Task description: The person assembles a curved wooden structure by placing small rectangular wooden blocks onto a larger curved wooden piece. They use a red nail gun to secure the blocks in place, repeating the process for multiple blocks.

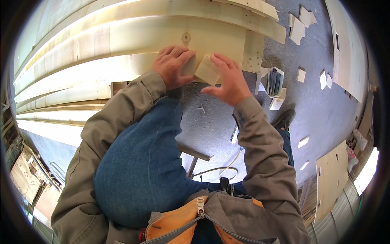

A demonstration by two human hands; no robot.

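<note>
My left hand (172, 68) is closed round a small flat wooden block (188, 67), with the fingers over its top and the thumb below. Beside it, my right hand (230, 81) has a second, pale square wooden block (207, 71) between its fingers and thumb, tilted on a corner. Both blocks are at the near edge of a wide pale board (215, 36) that has a dark knot. The palm sides of both hands are hidden.
More long boards (73, 69) run off to the left. On the grey floor to the right are an open carton (274, 82) of dark strips and scattered wood offcuts (297, 30). A yellowish hose (233, 166) lies below. Plywood sheets (332, 179) stand at the right.
</note>
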